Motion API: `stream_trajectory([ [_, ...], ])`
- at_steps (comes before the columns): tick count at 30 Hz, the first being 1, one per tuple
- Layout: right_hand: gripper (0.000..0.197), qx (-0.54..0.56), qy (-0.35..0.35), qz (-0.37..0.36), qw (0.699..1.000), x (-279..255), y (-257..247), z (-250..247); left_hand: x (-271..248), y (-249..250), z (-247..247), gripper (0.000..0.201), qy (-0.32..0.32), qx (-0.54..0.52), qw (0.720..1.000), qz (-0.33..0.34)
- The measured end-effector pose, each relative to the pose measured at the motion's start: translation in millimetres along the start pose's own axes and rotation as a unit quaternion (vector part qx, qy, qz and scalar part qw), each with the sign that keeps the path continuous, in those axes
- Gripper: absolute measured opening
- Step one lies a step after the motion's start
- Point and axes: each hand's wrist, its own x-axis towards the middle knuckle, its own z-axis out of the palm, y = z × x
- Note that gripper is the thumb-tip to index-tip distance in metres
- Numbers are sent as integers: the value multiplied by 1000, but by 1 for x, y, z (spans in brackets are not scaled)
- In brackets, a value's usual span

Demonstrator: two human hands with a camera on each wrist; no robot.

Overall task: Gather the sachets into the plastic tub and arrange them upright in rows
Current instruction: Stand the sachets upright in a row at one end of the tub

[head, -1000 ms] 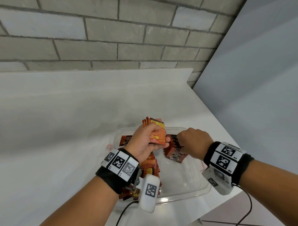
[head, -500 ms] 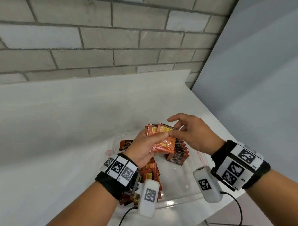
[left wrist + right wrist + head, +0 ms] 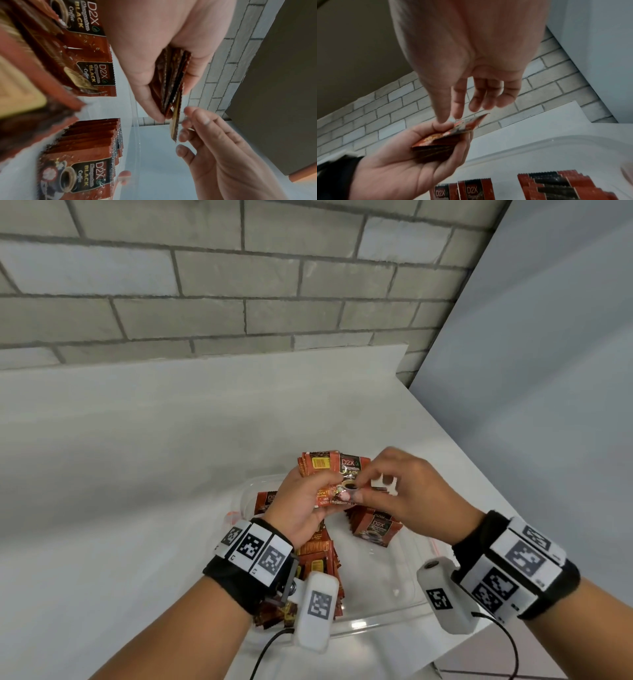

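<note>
From the head view, a fanned stack of sachets (image 3: 334,474) is gripped in the left hand (image 3: 301,505) above the clear plastic tub (image 3: 394,587), faces turned toward the camera, long axes roughly upright. The front sachet (image 3: 349,484) is pinched between thumb and forefinger of the right hand (image 3: 411,494). The stack's count cannot be told. Three groups of sachets are seen inside the tub: a leaning row (image 3: 375,529) near the far right, one sachet (image 3: 265,501) at the far left, and a heap (image 3: 318,563) partly hidden under the left wrist.

In the left wrist view, the stack (image 3: 171,83) is seen edge-on, clamped between the left thumb and fingers (image 3: 147,94). The right hand's fingertips (image 3: 190,121) close on the one sachet that sticks out furthest. Nearby sachets are blurred.

In the right wrist view, the right thumb and forefinger (image 3: 452,106) meet at the stack's top sachet (image 3: 467,123); the other three fingers are loosely spread. The stack lies tilted in the left palm (image 3: 402,169). Rows below are cut off by the frame.
</note>
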Motion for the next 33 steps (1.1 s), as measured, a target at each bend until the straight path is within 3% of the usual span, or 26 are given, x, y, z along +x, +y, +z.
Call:
stream_trajectory([
  [3,30,-47,39,32,998,8,-1,-4,-1,0,0,18,-6,11,1000,-5],
  [6,39,-42,-26,90,995,14,0,-5,-2,-1,2,20,-28,25,999,-13],
  [10,17,-17,-55,123,991,15,0,-17,-2,-1,2,36,-25,-2,1000,-6],
  [12,11,-48,-111,132,984,11,4,-24,0,-1,1,40,0,-3,1000,0],
  [14,11,-103,-167,146,970,5,8,-24,1,-1,0,34,20,5,1000,2],
  [24,12,-341,-278,175,881,3,16,12,-1,0,1,18,27,23,999,-9],
  [28,4,-383,-302,170,856,8,14,19,0,-1,0,21,26,31,999,-11],
  [33,2,-410,-296,155,849,8,9,23,1,-2,0,20,25,33,999,-9],
])
